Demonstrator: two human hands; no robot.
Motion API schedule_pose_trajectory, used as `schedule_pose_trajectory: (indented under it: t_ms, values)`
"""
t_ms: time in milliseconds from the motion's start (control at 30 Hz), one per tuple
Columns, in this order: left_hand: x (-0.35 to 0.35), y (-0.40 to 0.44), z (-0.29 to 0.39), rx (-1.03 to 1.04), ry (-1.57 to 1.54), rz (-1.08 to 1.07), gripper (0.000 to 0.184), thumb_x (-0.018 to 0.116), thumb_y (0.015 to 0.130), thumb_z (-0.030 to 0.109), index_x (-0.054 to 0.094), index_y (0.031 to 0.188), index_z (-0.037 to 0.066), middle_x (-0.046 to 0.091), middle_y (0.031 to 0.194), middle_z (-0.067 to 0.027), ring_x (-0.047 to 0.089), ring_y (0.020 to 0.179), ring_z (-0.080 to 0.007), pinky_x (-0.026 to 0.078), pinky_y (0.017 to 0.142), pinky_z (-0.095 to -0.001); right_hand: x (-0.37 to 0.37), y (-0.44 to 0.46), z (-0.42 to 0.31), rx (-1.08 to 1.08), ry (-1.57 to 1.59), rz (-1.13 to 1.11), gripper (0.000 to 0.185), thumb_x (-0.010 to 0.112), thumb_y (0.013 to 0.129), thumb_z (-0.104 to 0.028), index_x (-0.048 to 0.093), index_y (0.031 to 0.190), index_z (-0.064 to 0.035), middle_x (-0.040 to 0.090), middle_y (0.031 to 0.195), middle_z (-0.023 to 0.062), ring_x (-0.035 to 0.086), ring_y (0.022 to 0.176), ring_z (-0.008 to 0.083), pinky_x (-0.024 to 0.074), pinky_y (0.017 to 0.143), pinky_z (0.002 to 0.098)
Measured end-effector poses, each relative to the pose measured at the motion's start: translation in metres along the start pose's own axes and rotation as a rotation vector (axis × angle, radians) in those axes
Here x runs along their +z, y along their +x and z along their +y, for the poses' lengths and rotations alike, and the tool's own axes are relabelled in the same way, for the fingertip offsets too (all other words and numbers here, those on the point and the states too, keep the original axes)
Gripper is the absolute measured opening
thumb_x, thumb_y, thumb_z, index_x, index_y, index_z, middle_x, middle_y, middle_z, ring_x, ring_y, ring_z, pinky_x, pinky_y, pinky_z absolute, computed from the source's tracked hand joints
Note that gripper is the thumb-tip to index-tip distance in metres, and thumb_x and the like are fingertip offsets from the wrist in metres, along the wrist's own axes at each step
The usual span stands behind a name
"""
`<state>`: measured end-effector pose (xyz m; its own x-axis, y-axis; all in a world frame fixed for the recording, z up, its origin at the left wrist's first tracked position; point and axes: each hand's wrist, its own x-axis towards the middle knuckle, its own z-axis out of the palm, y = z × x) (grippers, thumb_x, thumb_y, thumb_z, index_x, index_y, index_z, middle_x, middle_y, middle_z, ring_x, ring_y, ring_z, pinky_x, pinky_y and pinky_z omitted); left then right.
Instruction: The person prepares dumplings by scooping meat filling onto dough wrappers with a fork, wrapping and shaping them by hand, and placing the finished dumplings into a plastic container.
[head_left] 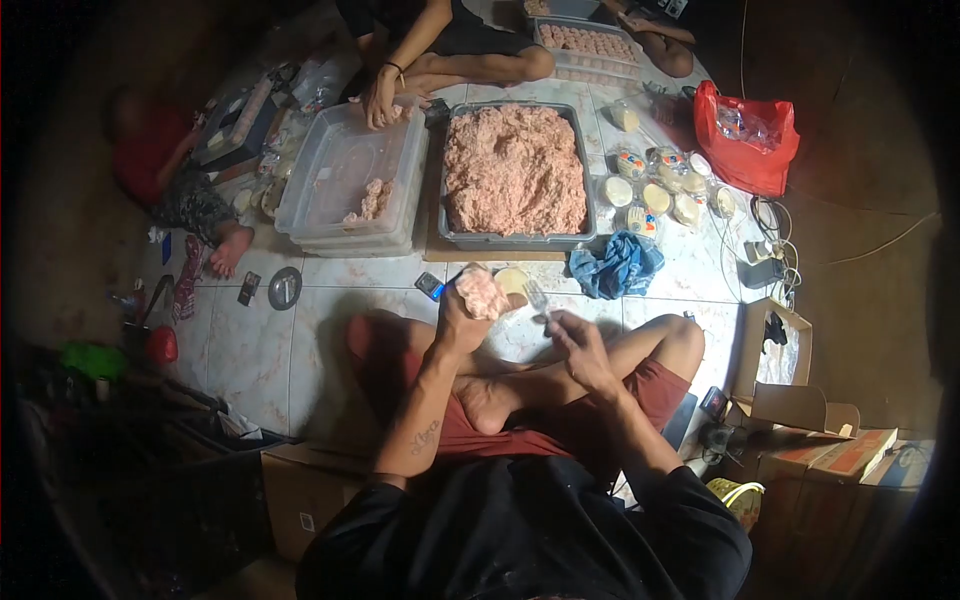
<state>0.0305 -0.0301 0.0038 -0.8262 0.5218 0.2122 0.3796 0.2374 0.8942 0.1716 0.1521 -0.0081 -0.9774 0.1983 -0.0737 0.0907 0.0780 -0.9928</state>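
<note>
Tiled floor (330, 275), fork (537, 298), illegible labels (641, 222)

The right hand (578, 350) could pass between the obstructing blue bundle (615, 266) and knee (682, 332).

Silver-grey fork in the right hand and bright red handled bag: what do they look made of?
Silver-grey fork: probably shiny metal, judging by its pale tines. Bright red handled bag: likely thin, glossy plastic, given its creases and highlights.
</note>
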Motion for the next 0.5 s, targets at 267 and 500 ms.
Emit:
schedule_pose_trajectory:
  t_ms: [267,500]
  values:
    - [0.018,-0.006,0.016,0.103,-0.054,0.025,0.048,0.093,0.068,0.024,0.060,0.093,0.002,0.065,0.087,-0.0069,0.058,0.075,-0.0206,0.050,0.068,-0.0354,0.031,0.003,0.000,-0.331,-0.209,0.094,0.018,0.055,0.099,-0.005,0.067,0.111,-0.0002,0.053,0.079,0.0066,0.047,0.069,0.0193,0.0402,0.063,0.0322]
    - [-0.023,-0.001,0.011,-0.007,-0.144,-0.144,0.061,0.096,0.063,0.032,0.061,0.102,0.001,0.069,0.092,-0.0091,0.064,0.082,-0.0207,0.051,0.073,-0.0352,0.007,-0.002,-0.017,-0.107,-0.154,0.157,0.017,0.054,0.101,-0.008,0.066,0.110,0.0009,0.055,0.084,0.0058,0.054,0.078,0.0211,0.0454,0.072,0.0317]
